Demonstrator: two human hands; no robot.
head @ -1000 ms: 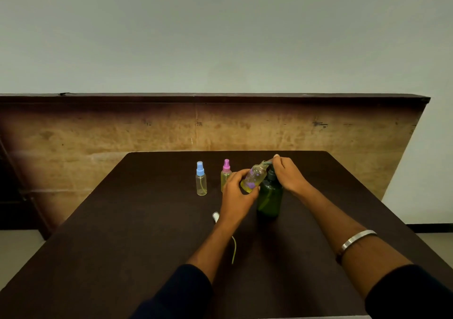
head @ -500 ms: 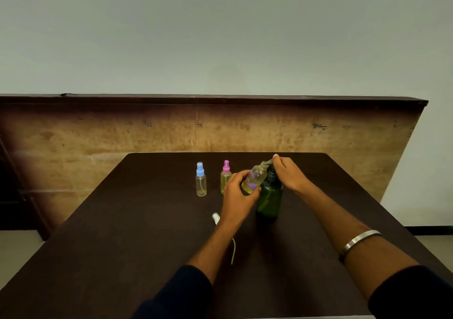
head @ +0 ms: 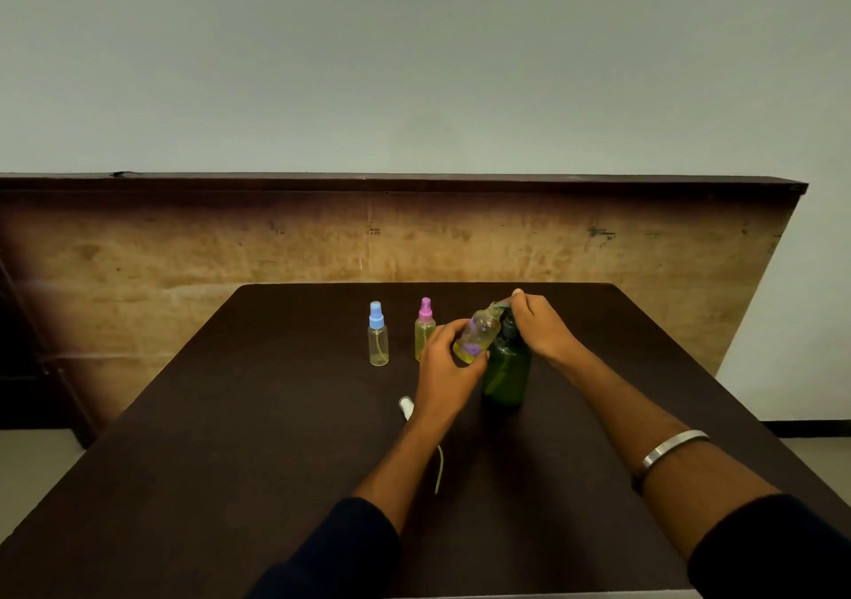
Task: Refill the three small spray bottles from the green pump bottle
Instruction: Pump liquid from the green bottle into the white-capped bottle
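Flanking hands: blue-capped bottle (head: 378, 335), pink-capped bottle (head: 424, 334), loose sprayer (head: 405, 407).

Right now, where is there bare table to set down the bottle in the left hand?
Free: the dark table left of the blue-capped bottle, and right of the green pump bottle. Crowded: around the pink-capped bottle, and near the loose sprayer top by the left wrist.

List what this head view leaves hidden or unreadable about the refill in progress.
- Pump head of the green pump bottle: covered by the right hand; whether it is pressed down cannot be told.
- Mouth of the tilted small bottle held by the left hand: too small to show liquid entering.
- Removed white spray cap: partly behind the left wrist.
- Pink-capped bottle: lower side hidden by the left hand.
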